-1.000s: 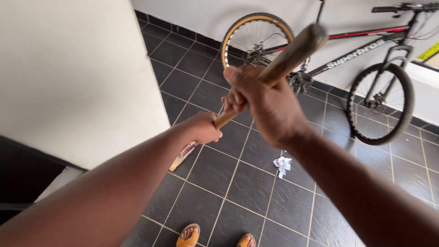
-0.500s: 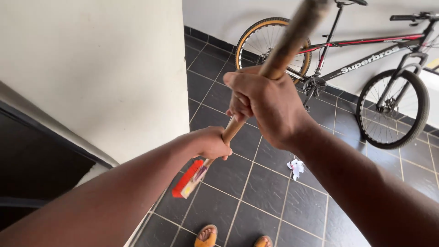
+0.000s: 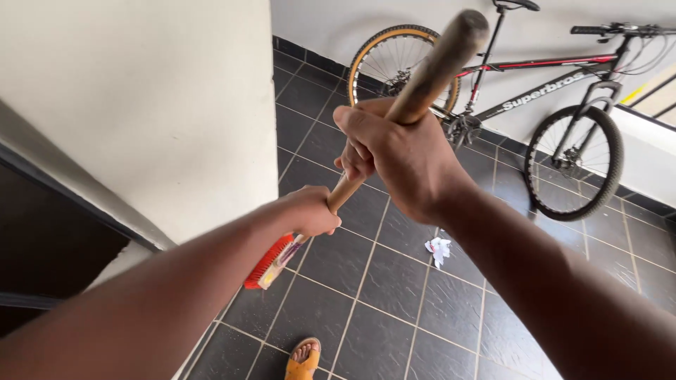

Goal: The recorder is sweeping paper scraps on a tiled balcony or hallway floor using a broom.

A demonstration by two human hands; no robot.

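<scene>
A wooden broom handle is held in both hands, and its long axis runs from the rounded top end, near the camera at the upper right, down and away to the left toward the floor. The right hand is wrapped fully round the upper part of the handle, its grip closed tight with the fingers curled over the wood. The left hand is closed round the handle lower down, nearer the head, so that it is the hand closer to the working end. Below the left hand the broom head is seen, with red bristles and a pale block; it sits low by the foot of the white wall, at the left edge of the dark tiled floor, though whether the bristles touch the tiles cannot be told. A crumpled scrap of white paper lies on the tiles to the right of the broom head and well apart from it, on the far side of the handle's line, beneath the right forearm. One foot in an orange sandal is seen at the bottom edge of the floor, near the head and slightly to its right. A black and red bicycle with a tan-walled rear tyre is leaned against the far wall along the floor's far edge
</scene>
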